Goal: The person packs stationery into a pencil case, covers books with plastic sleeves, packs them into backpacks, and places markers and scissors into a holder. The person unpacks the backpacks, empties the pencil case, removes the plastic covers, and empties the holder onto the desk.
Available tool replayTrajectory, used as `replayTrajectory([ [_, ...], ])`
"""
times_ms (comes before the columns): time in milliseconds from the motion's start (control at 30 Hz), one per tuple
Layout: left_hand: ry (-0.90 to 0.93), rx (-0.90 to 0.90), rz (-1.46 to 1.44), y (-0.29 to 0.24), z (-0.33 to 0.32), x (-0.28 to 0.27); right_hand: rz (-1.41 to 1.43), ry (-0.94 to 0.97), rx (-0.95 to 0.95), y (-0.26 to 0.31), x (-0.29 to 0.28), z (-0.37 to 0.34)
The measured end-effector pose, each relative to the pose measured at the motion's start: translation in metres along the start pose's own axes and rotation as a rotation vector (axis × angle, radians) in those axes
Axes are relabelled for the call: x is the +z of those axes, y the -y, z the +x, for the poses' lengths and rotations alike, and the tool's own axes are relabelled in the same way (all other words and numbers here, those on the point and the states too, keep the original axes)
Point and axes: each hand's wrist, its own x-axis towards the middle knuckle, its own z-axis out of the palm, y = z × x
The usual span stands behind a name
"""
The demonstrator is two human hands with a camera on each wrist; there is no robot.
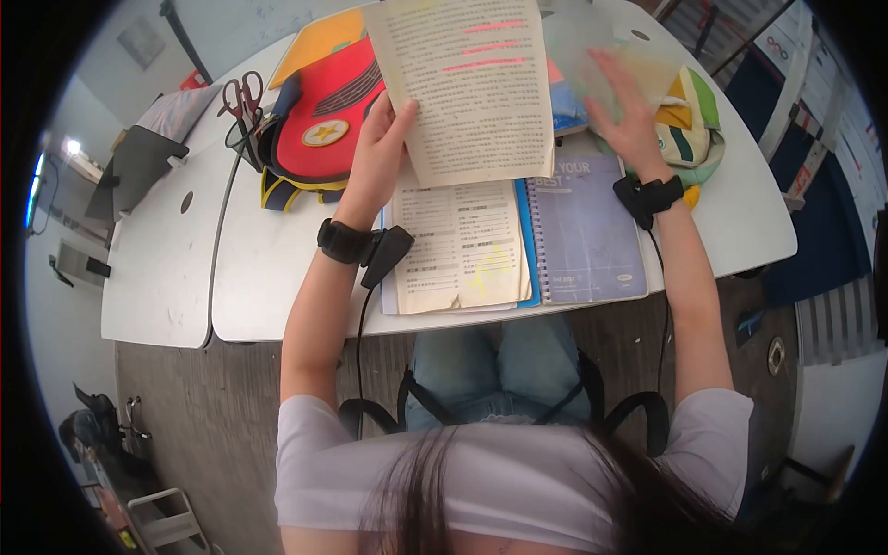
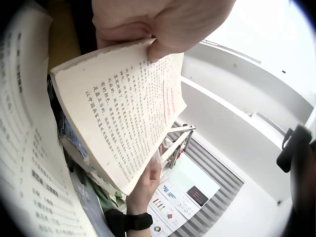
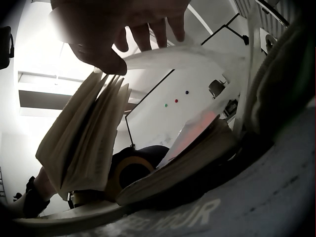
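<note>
My left hand point(image 1: 375, 153) grips the lower left edge of a book point(image 1: 481, 102), its thumb on the printed page. Pink highlighting marks several lines there. In the left wrist view the thumb presses the page near its top edge. My right hand point(image 1: 634, 120) is to the right of the book, fingers spread and extended. A pale, motion-blurred page point(image 3: 192, 59) passes under those fingers in the right wrist view, where the book's leaves point(image 3: 89, 138) stand fanned. Below the book lie a printed contents page point(image 1: 453, 250) with yellow marking and a purple spiral notebook point(image 1: 592, 240).
A red bag point(image 1: 328, 116) with a star badge sits at the left, beside a mesh holder point(image 1: 242, 139) with scissors point(image 1: 240, 97). A green, white and yellow cloth item point(image 1: 689, 129) lies at the right. A seam divides the white table point(image 1: 166, 259).
</note>
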Motion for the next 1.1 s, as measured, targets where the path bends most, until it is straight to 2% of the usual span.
replayTrajectory([
  [67,0.000,0.002,-0.009,-0.001,0.000,0.001,-0.006,0.255,0.057,0.003,0.003,-0.003],
  [100,0.003,0.009,-0.004,-0.001,-0.001,0.001,-0.007,0.255,0.060,-0.001,0.004,-0.006],
  [167,0.006,0.015,0.001,-0.002,-0.001,0.002,0.020,0.486,0.137,-0.013,0.005,-0.013],
  [200,0.006,0.003,0.007,-0.002,-0.001,0.002,0.020,0.486,0.137,-0.019,0.006,-0.017],
  [267,0.005,-0.009,0.013,-0.002,-0.001,0.002,-0.017,0.625,0.151,-0.024,0.007,-0.020],
  [500,-0.002,-0.011,-0.044,-0.002,-0.001,0.002,-0.003,0.598,0.147,-0.023,0.005,-0.018],
  [700,0.032,0.012,-0.182,-0.012,-0.004,0.006,-0.057,0.667,0.106,-0.025,0.007,-0.021],
  [800,0.049,-0.016,-0.183,-0.010,-0.003,0.006,0.044,0.600,0.137,-0.016,0.005,-0.017],
  [867,0.056,-0.036,-0.169,-0.006,-0.003,0.007,0.673,0.638,0.477,0.003,-0.002,-0.005],
  [900,0.065,-0.056,-0.154,-0.004,-0.003,0.007,0.675,0.642,0.474,0.006,0.000,-0.006],
  [967,0.067,-0.075,-0.138,0.001,-0.003,0.007,1.376,0.684,0.728,0.010,0.006,-0.008],
  [1000,0.047,-0.111,-0.108,0.004,-0.002,0.006,1.379,0.689,0.727,0.014,0.007,-0.009],
  [1067,0.028,-0.151,-0.078,0.007,-0.004,0.005,1.141,0.834,0.696,0.026,0.007,-0.010],
  [1100,0.004,-0.163,-0.083,0.008,-0.005,0.004,1.141,0.832,0.698,0.033,0.006,-0.009],
])
